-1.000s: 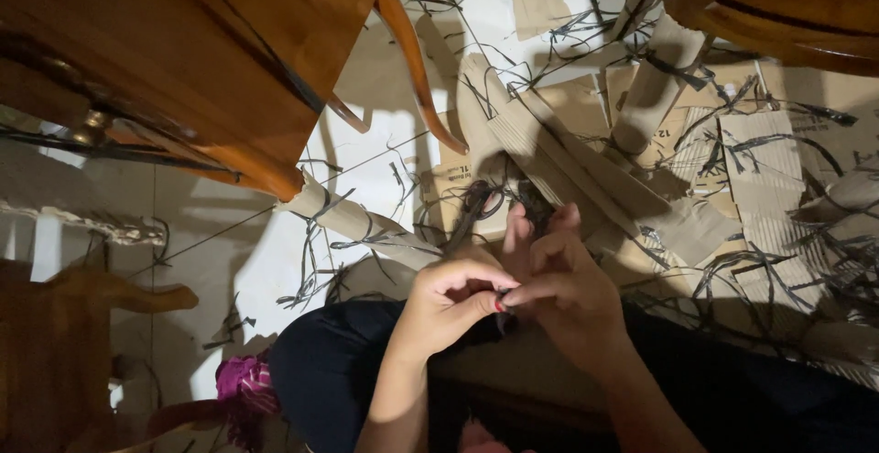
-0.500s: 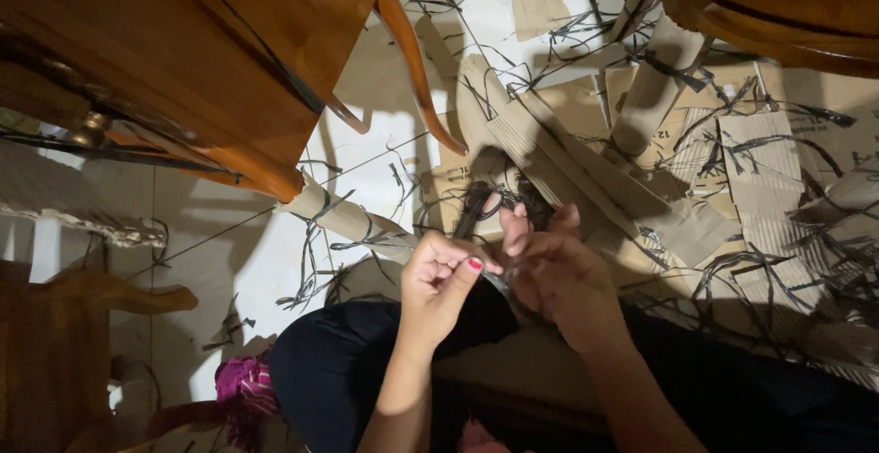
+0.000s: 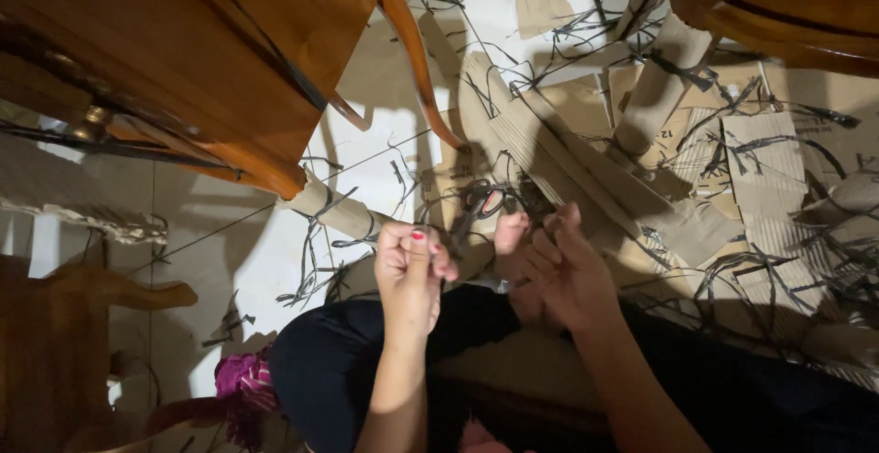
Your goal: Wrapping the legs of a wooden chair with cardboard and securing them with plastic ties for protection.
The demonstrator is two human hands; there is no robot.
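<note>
A second earlier the two hands had been pressed together low in the middle of the frame. By this moment they had drawn apart. The left hand point(image 3: 409, 274) had moved off to the left and curled into a loose fist, thumb and forefinger pinched at the top as if on something thin; what it pinched could not be made out. The right hand point(image 3: 560, 274) had stayed nearer the centre, its fingers point(image 3: 549, 238) bunched and bent around a dark thin strip point(image 3: 540, 210), though the grip itself was too shadowed to be sure of.

Between and just above the hands lay a pair of scissors with dark handles point(image 3: 481, 204), resting on the flattened brown corrugated cardboard point(image 3: 586, 169) (neither hand touched them). The parting of the hands read as a pulling or stretching motion on the strip rather than a cutting one, so the scissors seemed idle for now.

More black strips point(image 3: 778, 270) were scattered over the cardboard pieces to the right and over the white tiled floor point(image 3: 275, 261). Polished wooden furniture point(image 3: 211, 59) filled the upper left, and a magenta cloth point(image 3: 243, 380) lay at the lower left beside the person's dark-clothed lap point(image 3: 348, 361).
</note>
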